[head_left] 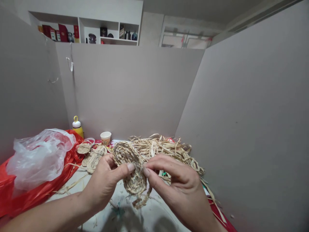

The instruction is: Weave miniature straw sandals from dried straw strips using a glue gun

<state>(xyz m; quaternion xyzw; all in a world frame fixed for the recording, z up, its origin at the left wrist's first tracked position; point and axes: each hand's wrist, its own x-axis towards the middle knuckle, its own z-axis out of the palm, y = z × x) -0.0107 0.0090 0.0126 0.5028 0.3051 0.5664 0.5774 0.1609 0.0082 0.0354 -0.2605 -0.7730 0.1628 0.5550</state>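
A woven straw sole (pixel 129 156), made of braided cord coiled into a long oval, is held up in front of me over the table. My left hand (pixel 106 175) grips its left side, the thumb pressed flat on the face and the fingers behind it. My right hand (pixel 173 182) pinches at its right edge with thumb and forefinger. Whatever lies between those fingertips is too small to make out. A loose braided tail (pixel 142 201) hangs from the sole's lower end.
Dry straw strips (pixel 164 146) lie heaped at the back right. Several finished woven pieces (pixel 95 158) rest at the left, near a paper cup (pixel 105 138) and a yellow bottle (pixel 77 128). A clear plastic bag (pixel 43 158) sits on red plastic (pixel 70 164). Grey partitions (pixel 130 90) enclose the table.
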